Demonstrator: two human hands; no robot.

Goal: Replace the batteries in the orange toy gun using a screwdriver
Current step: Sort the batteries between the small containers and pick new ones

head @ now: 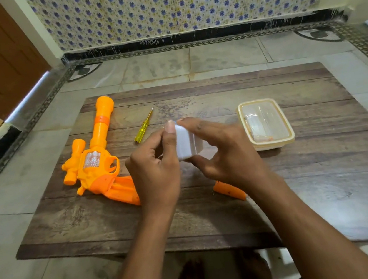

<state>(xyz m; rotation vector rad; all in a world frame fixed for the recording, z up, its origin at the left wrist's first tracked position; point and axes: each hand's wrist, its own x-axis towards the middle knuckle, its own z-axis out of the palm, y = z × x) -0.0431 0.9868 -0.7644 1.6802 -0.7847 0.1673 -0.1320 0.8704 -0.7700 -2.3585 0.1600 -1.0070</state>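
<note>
Spanning tiled floor (225, 56): wooden board (302, 169)

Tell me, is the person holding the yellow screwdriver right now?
No, the screwdriver lies on the board beside the toy gun; both hands grip a white box.

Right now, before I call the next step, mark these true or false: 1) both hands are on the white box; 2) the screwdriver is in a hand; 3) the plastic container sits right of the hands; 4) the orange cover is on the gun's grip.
1) True: the left hand and right hand hold the white box.
2) False: the screwdriver lies on the table.
3) True: the plastic container.
4) False: the orange cover lies apart from the toy gun.
</note>
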